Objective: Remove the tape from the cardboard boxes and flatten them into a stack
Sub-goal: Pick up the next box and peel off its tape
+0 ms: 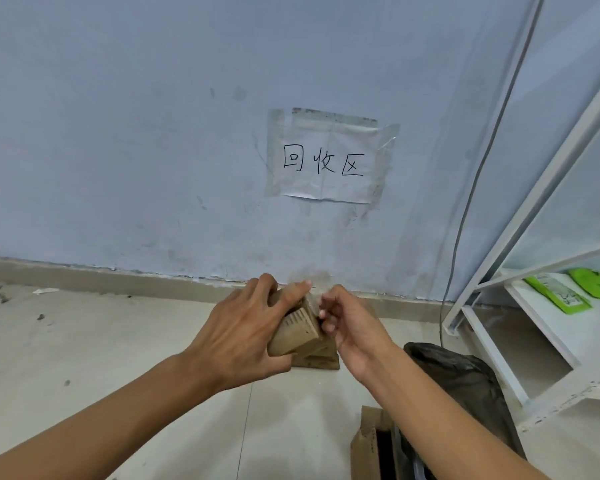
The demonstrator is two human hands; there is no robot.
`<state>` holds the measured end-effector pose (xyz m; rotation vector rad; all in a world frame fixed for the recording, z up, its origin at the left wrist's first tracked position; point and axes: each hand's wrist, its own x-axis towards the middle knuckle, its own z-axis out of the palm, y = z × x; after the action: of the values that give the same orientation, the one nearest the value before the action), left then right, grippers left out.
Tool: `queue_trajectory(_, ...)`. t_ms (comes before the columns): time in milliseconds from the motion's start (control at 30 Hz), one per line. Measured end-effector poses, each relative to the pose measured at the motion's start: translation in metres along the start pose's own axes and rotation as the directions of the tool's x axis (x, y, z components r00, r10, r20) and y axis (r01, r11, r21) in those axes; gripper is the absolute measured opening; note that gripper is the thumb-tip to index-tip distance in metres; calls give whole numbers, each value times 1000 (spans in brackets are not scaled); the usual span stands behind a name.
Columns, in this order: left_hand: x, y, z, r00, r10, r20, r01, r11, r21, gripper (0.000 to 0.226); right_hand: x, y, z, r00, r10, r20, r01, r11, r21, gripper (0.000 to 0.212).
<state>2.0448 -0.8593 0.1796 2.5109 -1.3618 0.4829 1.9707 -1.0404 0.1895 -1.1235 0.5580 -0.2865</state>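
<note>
The left hand [243,327] grips a small cardboard box [300,332], fingers wrapped over its top, holding it above the floor [118,344] near the foot of the wall [153,133]. The right hand [347,323] pinches a strip of clear tape [313,299] at the box's upper edge. Another open cardboard box [368,445] lies on the floor beside a black bag [458,375], next to a white shelf [534,323]. A paper sign [326,161] is taped to the wall.
</note>
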Motion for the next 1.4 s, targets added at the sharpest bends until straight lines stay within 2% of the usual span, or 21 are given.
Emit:
queue_trajectory(33,1,2,1,1000,4,-2,-4,1000,-5,104,0,6,1,984,-156,-90,135,970,-204,15)
queue_trajectory(67,1,4,3,1000,3,-7,-3,1000,-15,102,-1,12,-1,909,-402,-107,310,826,-470,17)
queue_trajectory(100,1,5,5,1000,-5,-16,5,1000,-24,102,-1,18,-3,785,-619,21,454,552,-700,17)
queue_trajectory(133,2,4,5,1000,-11,-23,10,1000,-28,102,0,21,-4,658,-721,219,553,265,-790,14)
queue_trajectory(167,3,3,6,1000,-16,-27,15,999,-31,103,1,24,-6,581,-734,352,608,103,-787,12)
queue_trajectory(200,4,1,5,999,-19,-30,18,999,-27,106,4,23,-6,563,-729,390,644,91,-760,12)
queue_trajectory(300,4,-7,4,999,-27,-31,27,1000,-2,116,4,15,-3,649,-694,312,669,324,-670,12)
queue_trajectory(400,4,-14,3,999,-44,-7,44,999,18,122,-1,7,1,774,-585,241,587,520,-621,19)
queue_trajectory(500,4,-18,2,999,-45,9,45,999,16,121,-3,-2,3,883,-426,199,466,734,-494,17)
queue_trajectory(667,5,-22,1,998,49,26,-51,995,87,108,-6,-12,5,978,-162,134,202,900,-387,13)
queue_trajectory(733,4,-24,3,991,126,45,-131,983,129,106,-6,-14,5,992,-26,125,73,919,-386,15)
queue_trajectory(800,2,-24,6,981,181,64,-189,971,149,107,-5,-17,4,987,69,147,2,899,-438,8)
queue_trajectory(833,1,-24,8,978,196,66,-204,967,152,107,-3,-17,3,983,97,158,-17,895,-445,12)
queue_trajectory(1067,-3,-19,14,978,204,37,-206,973,105,104,0,-11,1,970,147,195,-63,923,-380,14)
queue_trajectory(1133,-2,-18,12,982,189,3,-189,978,87,103,2,-9,-1,969,146,200,-91,962,-257,13)
queue_trajectory(1200,2,-17,8,987,160,-35,-157,986,59,103,2,-6,-3,975,131,180,-126,991,-40,12)
queue_trajectory(1267,8,-15,6,987,153,-57,-150,987,56,104,1,-3,-5,986,78,148,-89,994,70,7)
queue_trajectory(1300,10,-13,5,986,157,-61,-154,986,57,104,-1,-2,-7,992,38,122,-44,998,45,6)
queue_trajectory(1333,13,-11,6,985,159,-60,-156,986,58,104,-1,-3,-10,996,-20,87,25,998,-56,8)
queue_trajectory(1367,16,-8,6,985,161,-60,-158,985,63,104,-2,-5,-14,993,-105,52,114,966,-230,10)
queue_trajectory(1400,19,-5,8,984,166,-59,-161,984,70,103,-3,-8,-19,976,-213,39,210,882,-422,11)
